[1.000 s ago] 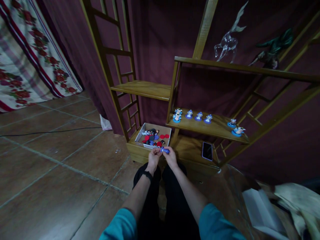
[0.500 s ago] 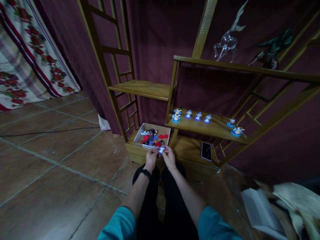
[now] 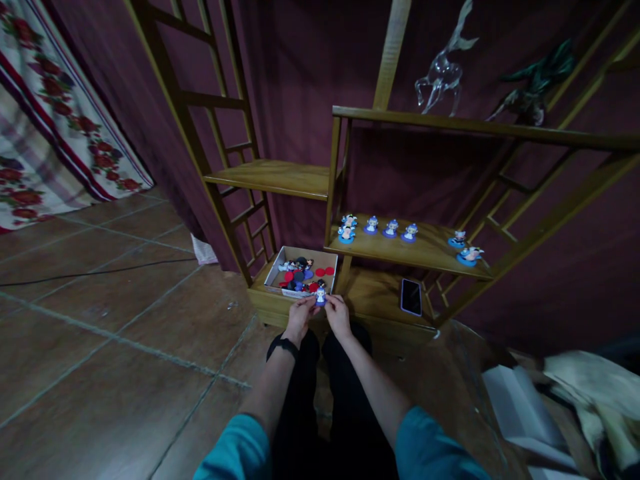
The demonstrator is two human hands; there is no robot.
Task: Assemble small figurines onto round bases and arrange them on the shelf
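Between my two hands is a small purple-and-white figurine [image 3: 321, 296] on a purple round base, held upright in front of the box. My left hand [image 3: 300, 315] pinches it from the left, and my right hand [image 3: 339, 316] closes on its right side. Just beyond them, an open cardboard box [image 3: 275, 272] holds loose figurine parts and red, black and purple discs. Up on the shelf [image 3: 435, 253] stand three matching purple figurines [image 3: 391, 229], with blue-based figurines [image 3: 346, 233] at the left end and more blue-based figurines [image 3: 469, 256] at the right end.
A phone [image 3: 411, 297] lies on the low board to the right. On the top shelf stand a clear glass deer [image 3: 441, 73] and a dark green ornament [image 3: 535, 83]. White boxes [image 3: 525, 407] sit on the floor at right; a black cable [image 3: 100, 272] crosses the floor at left.
The figurine in my hands has turned from tilted to upright, and my fingers have shifted to its sides. The view has moved slightly.
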